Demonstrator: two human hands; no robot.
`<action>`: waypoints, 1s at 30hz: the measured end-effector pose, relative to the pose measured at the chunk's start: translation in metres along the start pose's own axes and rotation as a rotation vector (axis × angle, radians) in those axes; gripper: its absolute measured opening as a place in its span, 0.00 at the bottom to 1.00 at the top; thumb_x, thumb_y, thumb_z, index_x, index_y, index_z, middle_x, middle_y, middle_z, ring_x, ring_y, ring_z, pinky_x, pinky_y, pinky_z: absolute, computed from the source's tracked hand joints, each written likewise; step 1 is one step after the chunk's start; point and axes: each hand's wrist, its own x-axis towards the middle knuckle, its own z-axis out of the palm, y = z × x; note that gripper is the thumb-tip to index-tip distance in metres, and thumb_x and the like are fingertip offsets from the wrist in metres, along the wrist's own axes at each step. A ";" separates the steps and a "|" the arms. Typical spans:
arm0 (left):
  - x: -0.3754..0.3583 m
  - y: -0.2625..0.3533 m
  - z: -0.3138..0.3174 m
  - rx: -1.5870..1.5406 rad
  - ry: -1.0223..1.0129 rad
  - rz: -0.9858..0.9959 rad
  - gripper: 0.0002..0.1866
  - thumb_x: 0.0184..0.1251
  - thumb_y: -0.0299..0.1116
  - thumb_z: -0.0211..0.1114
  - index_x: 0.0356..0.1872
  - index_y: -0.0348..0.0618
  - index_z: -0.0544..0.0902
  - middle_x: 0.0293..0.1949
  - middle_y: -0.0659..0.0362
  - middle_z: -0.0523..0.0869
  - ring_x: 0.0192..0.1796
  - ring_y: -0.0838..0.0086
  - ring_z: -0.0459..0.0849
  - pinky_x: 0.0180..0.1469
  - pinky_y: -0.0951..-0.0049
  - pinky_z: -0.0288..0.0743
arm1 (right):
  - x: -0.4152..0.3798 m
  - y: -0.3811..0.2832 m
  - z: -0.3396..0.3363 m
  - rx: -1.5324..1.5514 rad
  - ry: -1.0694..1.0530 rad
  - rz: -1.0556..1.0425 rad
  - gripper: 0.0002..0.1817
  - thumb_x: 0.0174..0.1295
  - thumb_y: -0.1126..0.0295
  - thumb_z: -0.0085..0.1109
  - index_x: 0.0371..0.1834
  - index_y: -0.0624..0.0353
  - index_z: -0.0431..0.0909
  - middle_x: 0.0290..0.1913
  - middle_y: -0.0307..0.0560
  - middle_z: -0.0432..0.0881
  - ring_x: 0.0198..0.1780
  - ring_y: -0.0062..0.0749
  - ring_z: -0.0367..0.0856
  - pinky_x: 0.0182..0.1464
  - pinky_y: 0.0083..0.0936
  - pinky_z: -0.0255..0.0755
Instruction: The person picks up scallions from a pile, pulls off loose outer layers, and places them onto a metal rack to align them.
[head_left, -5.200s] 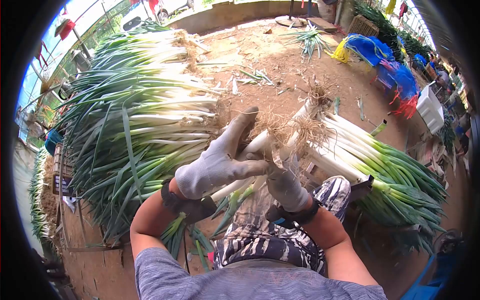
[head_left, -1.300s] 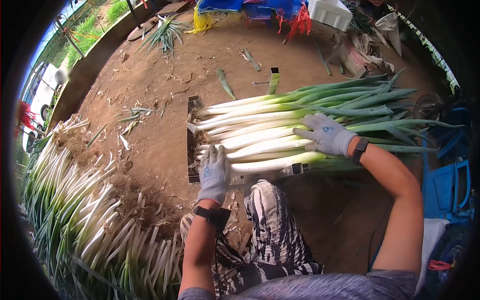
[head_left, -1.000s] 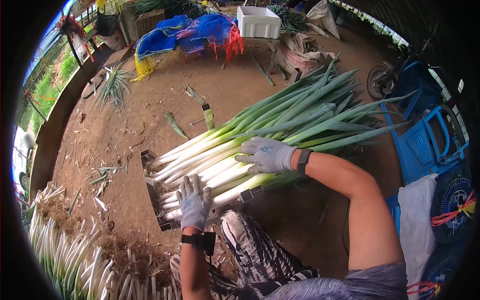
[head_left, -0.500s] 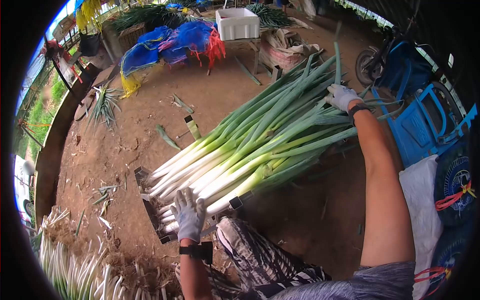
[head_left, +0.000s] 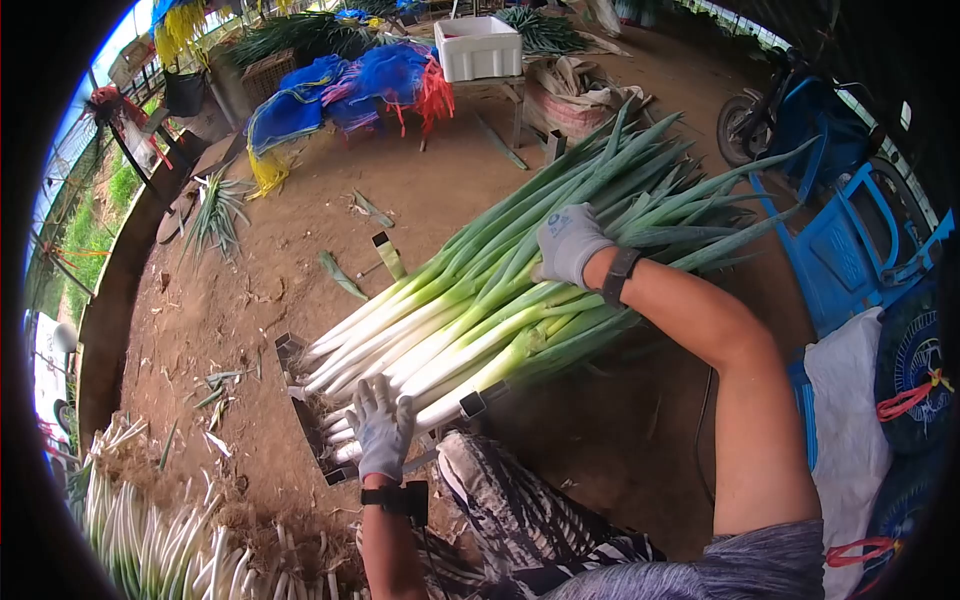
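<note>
A large bundle of long green onions (head_left: pixel 470 300) lies slanted on a metal frame (head_left: pixel 308 425), white root ends at the lower left and green leaves at the upper right. My left hand (head_left: pixel 380 428), in a pale glove, rests on the white stalks near the roots with its fingers spread. Farther up, my right hand (head_left: pixel 574 246), gloved too, lies across the green part of the bundle; its fingers are partly hidden, and whether they grip any stalks cannot be made out.
More onions (head_left: pixel 160 535) lie in a pile at the lower left. Blue netting (head_left: pixel 300 100) and a white foam box (head_left: pixel 479 52) are at the back. Blue chairs (head_left: pixel 825 255), a white sack (head_left: pixel 850 400) and a motorbike (head_left: pixel 750 120) stand on the right.
My right hand has moved left and down from the leaf tips to the middle of the bundle. The leaves at the right have shifted. My left hand has stayed nearly in place.
</note>
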 end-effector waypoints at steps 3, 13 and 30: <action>0.003 -0.003 0.006 -0.002 0.015 0.005 0.38 0.69 0.61 0.41 0.74 0.51 0.54 0.75 0.46 0.48 0.76 0.52 0.45 0.74 0.51 0.31 | 0.001 -0.001 0.003 0.036 -0.027 0.011 0.33 0.50 0.36 0.57 0.41 0.57 0.85 0.39 0.50 0.86 0.43 0.43 0.84 0.44 0.41 0.73; 0.002 0.000 0.004 -0.017 0.021 0.000 0.37 0.69 0.60 0.41 0.74 0.50 0.55 0.75 0.46 0.48 0.76 0.53 0.45 0.74 0.52 0.31 | 0.015 -0.004 0.006 0.099 -0.072 0.061 0.23 0.50 0.51 0.57 0.38 0.58 0.85 0.36 0.49 0.86 0.40 0.42 0.85 0.38 0.39 0.74; 0.006 -0.014 0.015 -0.036 0.070 0.015 0.38 0.67 0.63 0.43 0.73 0.52 0.58 0.74 0.46 0.51 0.76 0.53 0.45 0.75 0.53 0.33 | 0.061 -0.030 0.053 0.117 0.051 0.351 0.10 0.57 0.65 0.58 0.39 0.51 0.86 0.38 0.42 0.87 0.41 0.37 0.85 0.33 0.39 0.74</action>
